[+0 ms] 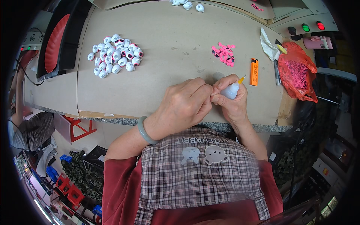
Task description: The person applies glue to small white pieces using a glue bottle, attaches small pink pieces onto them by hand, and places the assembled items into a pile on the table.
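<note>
My right hand (237, 107) is closed around a small translucent squeeze bottle (230, 91) with a yellow nozzle (241, 80) that points up and to the right. My left hand (185, 102) is closed too, its thumb and forefinger pinched together against the right fingertips. Whatever lies in that pinch is hidden by the fingers. Beyond the hands is a loose cluster of small pink pieces (225, 55), some with dark spots. Farther left sits a heap of small white rounded parts (116, 56), several of them with pink and black markings.
An orange lighter (254, 72) lies right of the pink pieces. Beside it are a white cloth (269, 44) and a red plastic bag (313, 88) of pink bits. A black tray (77, 37) stands at the left. More white parts (188, 5) lie at the far edge.
</note>
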Tool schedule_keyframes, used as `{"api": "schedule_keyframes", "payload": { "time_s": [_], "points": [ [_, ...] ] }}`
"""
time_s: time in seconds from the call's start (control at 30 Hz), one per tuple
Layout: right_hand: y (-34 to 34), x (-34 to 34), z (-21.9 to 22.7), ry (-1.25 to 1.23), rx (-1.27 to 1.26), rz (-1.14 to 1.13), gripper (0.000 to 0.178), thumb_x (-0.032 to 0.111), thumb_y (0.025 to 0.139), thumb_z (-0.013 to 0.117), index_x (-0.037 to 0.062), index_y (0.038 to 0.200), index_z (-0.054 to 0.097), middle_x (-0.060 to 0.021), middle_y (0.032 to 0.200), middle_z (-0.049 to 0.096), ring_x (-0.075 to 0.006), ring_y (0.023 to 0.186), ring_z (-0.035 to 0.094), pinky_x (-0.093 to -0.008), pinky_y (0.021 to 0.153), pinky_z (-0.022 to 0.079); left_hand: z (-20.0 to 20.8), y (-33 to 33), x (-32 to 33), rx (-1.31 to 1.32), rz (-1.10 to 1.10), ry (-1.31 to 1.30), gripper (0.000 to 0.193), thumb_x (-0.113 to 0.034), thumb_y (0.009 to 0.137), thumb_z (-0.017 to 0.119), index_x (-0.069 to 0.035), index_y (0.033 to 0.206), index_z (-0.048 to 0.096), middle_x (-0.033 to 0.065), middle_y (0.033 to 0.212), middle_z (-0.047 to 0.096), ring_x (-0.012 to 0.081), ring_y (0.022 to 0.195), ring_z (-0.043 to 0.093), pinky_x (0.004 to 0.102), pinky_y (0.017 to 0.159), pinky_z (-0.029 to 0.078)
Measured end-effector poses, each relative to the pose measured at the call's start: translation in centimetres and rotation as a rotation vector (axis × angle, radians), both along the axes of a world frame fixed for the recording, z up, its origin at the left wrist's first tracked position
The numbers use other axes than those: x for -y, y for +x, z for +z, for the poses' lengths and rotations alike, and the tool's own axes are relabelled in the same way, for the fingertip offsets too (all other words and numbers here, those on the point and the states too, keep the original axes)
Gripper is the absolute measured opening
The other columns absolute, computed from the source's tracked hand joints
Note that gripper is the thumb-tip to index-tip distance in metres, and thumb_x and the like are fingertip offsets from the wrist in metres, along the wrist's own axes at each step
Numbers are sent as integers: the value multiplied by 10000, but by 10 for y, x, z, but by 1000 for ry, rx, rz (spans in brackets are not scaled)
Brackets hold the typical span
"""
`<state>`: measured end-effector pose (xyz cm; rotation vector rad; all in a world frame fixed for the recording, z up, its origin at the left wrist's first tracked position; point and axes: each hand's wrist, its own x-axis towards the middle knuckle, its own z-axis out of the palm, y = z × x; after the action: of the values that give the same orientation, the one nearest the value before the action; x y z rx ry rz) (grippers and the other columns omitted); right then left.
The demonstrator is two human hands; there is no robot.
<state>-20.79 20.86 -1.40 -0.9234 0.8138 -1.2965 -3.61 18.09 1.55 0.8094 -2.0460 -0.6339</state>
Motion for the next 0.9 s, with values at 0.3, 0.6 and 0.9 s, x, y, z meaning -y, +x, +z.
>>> {"api": "schedule_keyframes", "payload": {
  "time_s": [0.3, 0.6, 0.9],
  "points": [
    [3, -7, 1, -168, -195, -105, 250, -38, 752, 746, 24, 897, 553, -83, 835, 655, -137, 790, 635, -267, 718, 516, 3, 2, -1, -108, -26, 190, 109, 66, 709, 608, 11, 804, 606, 87, 677, 572, 188, 525, 542, 297, 448, 419],
    [2, -10, 10, -353, -436, -159, 223, -33, 715, 768, 39, 847, 603, -78, 768, 687, -145, 710, 648, -258, 630, 511, 9, 6, -1, -187, -87, 398, 63, 41, 745, 597, 8, 792, 623, 79, 666, 571, 151, 533, 512, 278, 472, 386],
    [-2, -6, 23, -580, -606, -144, 241, -41, 672, 769, 65, 842, 636, -59, 740, 690, -178, 669, 673, -255, 561, 523, 15, 9, -3, -238, -146, 620, 69, 39, 751, 593, 4, 792, 635, 53, 677, 587, 95, 564, 497, 248, 498, 373]
  ]
}}
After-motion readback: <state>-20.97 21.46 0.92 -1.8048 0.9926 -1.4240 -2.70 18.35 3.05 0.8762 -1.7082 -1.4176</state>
